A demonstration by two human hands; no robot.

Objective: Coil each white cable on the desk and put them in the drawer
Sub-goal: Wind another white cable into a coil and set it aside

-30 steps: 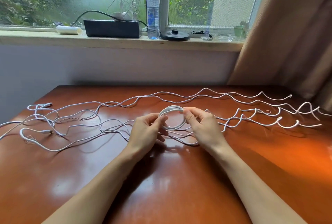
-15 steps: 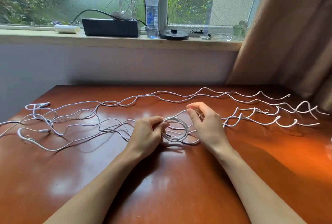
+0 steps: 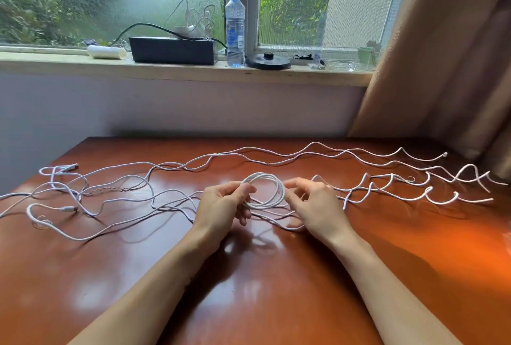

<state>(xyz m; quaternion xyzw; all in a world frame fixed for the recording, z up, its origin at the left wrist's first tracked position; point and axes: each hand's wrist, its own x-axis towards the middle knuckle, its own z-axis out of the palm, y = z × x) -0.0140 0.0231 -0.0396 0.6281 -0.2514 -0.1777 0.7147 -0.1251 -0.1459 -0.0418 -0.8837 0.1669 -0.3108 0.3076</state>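
Several long white cables [image 3: 132, 178] lie loose and tangled across the brown wooden desk [image 3: 249, 275], running from its left edge to its right edge. Between my hands stands a small white coil [image 3: 272, 178] of a few loops, raised just above the desk's middle. My left hand [image 3: 224, 205] pinches the coil's left side between thumb and fingers. My right hand [image 3: 315, 203] pinches its right side, where the cable's loose length [image 3: 387, 187] trails off in waves to the right. No drawer is in view.
A windowsill [image 3: 55, 64] behind the desk carries a black box [image 3: 172, 50] with cords on it, a water bottle [image 3: 235, 28], a white roll [image 3: 106, 52] and a black round base [image 3: 268, 61]. A brown curtain [image 3: 448, 54] hangs at the right.
Half a second ago the coil lay low in my left hand while my right hand drew cable toward it. Now another loop is on and both hands hold the coil upright.
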